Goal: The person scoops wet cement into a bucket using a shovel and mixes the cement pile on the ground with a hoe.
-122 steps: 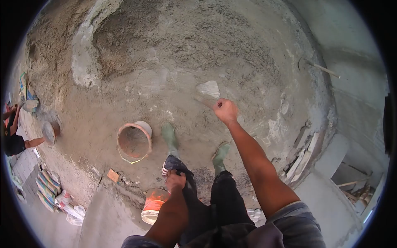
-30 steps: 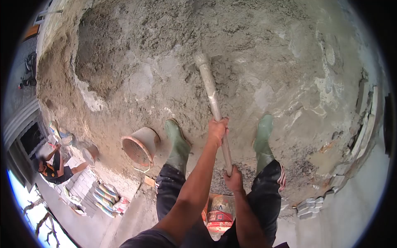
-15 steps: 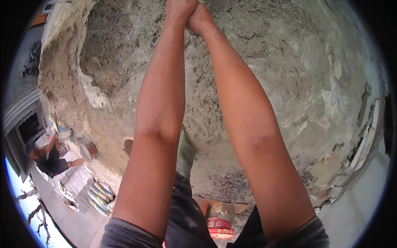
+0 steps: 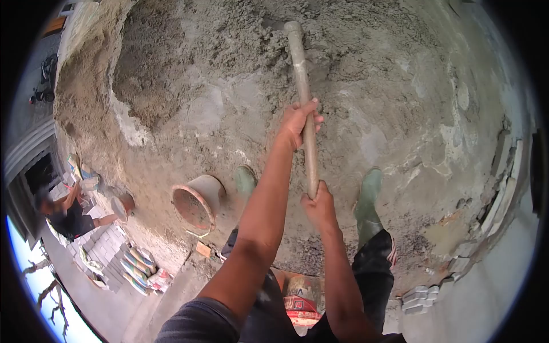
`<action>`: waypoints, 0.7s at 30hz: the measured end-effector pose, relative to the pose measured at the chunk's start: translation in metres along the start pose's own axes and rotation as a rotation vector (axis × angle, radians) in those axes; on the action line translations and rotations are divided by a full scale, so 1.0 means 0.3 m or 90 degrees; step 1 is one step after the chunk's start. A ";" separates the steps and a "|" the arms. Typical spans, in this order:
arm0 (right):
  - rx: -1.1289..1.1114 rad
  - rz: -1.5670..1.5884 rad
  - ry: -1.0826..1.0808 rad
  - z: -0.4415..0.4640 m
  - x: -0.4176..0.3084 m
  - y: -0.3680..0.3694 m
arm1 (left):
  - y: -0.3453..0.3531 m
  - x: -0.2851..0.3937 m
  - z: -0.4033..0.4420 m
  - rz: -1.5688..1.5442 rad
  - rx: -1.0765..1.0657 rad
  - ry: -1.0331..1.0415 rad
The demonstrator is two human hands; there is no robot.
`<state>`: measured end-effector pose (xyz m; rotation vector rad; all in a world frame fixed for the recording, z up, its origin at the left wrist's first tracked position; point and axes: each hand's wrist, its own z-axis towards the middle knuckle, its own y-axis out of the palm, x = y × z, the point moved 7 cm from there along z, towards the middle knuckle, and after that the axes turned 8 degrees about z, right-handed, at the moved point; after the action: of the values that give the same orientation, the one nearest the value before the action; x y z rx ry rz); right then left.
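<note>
A long wooden-handled hoe (image 4: 310, 154) lies across the middle of the head view, its far end resting in wet grey mortar (image 4: 240, 46). The blade cannot be seen; only the rounded top of the head shows. My left hand (image 4: 300, 121) wraps around the shaft about halfway along. Lower down, my right hand (image 4: 320, 207) grips the near end of the handle. Both hands are closed on it. My green rubber boots (image 4: 369, 194) stand in the mortar on either side of my arms.
A mortar-stained bucket (image 4: 197, 203) stands left of my boots, with a smaller bucket (image 4: 122, 207) farther left. Another person (image 4: 71, 220) is beside it, near stacked sacks (image 4: 137, 266) and pavers. A red-and-white cement bag (image 4: 302, 303) lies by my legs. Paver pieces (image 4: 420, 298) sit at lower right.
My hands have come down from the top edge toward my body and moved apart. The hoe handle, bucket and right boot now show where my arms covered them or they were out of view.
</note>
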<state>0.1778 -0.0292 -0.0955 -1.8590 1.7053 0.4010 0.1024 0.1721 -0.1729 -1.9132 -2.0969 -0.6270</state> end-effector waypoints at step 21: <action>-0.143 0.116 -0.536 0.741 -1.201 0.411 | -0.364 0.970 -0.038 0.596 0.497 0.832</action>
<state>0.0433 0.3905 -0.0879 -1.3519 1.2563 1.2816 -0.0410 0.4190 -0.0493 -1.1617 -0.4056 -0.4633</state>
